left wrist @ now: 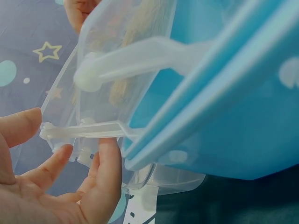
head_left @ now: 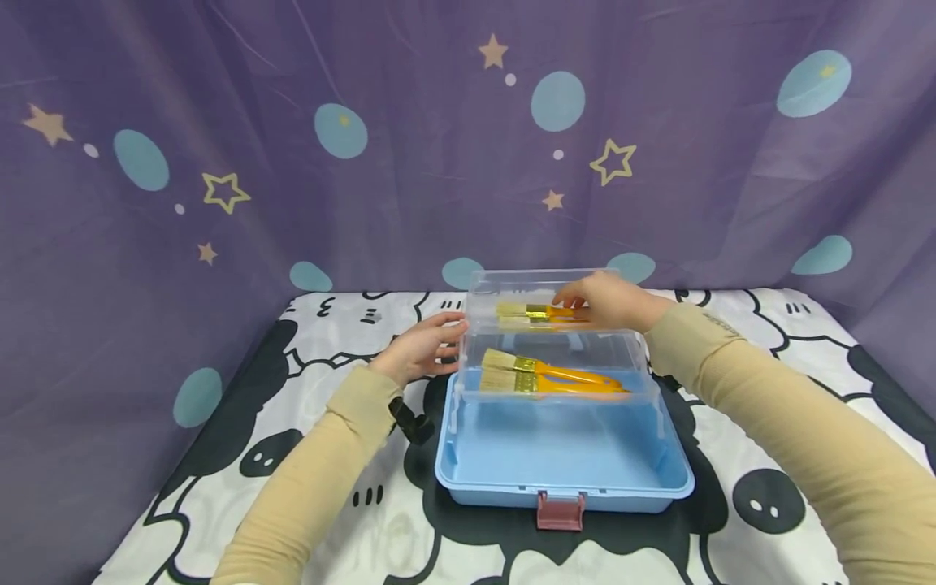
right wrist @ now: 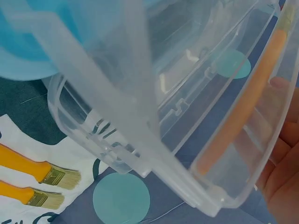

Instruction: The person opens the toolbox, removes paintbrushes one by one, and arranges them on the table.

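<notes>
Left hand [head_left: 420,348], fingers apart, at upper clear tray [head_left: 481,317]'s left edge, right hand [head_left: 610,302] near its right edge hiding handle ends of brushes [head_left: 537,309] inside, grip can't be told.

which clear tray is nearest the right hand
The upper tray: the right hand is right at it, while the lower tray sits below, nearer the blue box.

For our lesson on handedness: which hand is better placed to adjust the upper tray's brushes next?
Probably the right hand: its fingers are near the brush handles; the left hand is outside the trays.
</notes>
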### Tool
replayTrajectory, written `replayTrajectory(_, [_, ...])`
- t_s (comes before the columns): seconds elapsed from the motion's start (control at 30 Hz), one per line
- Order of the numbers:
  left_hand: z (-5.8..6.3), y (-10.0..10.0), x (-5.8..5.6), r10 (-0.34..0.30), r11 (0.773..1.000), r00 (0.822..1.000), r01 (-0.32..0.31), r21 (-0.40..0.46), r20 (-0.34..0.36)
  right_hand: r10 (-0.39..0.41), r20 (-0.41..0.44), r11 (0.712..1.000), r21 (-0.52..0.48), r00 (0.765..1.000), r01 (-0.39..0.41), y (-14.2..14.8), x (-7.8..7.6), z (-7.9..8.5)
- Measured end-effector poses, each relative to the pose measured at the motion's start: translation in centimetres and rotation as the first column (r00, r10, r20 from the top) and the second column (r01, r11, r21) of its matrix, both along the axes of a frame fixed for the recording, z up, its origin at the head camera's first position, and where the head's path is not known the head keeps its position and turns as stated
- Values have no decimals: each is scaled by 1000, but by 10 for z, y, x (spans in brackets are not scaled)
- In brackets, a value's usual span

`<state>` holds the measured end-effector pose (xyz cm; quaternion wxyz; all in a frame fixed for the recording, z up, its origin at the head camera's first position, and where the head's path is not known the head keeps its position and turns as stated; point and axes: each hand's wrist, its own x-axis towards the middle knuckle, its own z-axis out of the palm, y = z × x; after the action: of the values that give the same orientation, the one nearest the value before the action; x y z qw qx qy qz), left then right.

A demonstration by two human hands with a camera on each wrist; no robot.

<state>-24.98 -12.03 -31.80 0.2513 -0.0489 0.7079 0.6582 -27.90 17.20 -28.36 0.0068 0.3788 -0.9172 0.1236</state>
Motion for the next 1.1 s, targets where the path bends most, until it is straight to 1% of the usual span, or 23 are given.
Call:
replayTrajectory(0.37, [-2, -1, -1, 9, 1000, 1000, -10, 11, 10, -34, 25, 999, 17, 999, 34, 0, -1, -2])
replayTrajectory(0.53, [-2, 0, 0, 13, 1000, 1000, -14, 12, 23, -17, 24, 1000, -8, 1000, 17, 1, -1, -4])
replayTrajectory(0.77, [-2, 1, -2, 6, 1000, 1000, -6, 8, 12, 5, 14, 999, -49, 1000, -4, 3, -3, -5])
replayTrajectory(0.97, [-1, 0, -3, 9, 1000, 1000, -9, 12, 16, -19, 16, 998, -51, 1000, 20, 4, -5, -5])
replayTrajectory(1.1, [-2, 0, -1, 10, 1000, 1000, -10, 12, 17, -34, 15, 998, -59, 999, 35, 4, -3, -8])
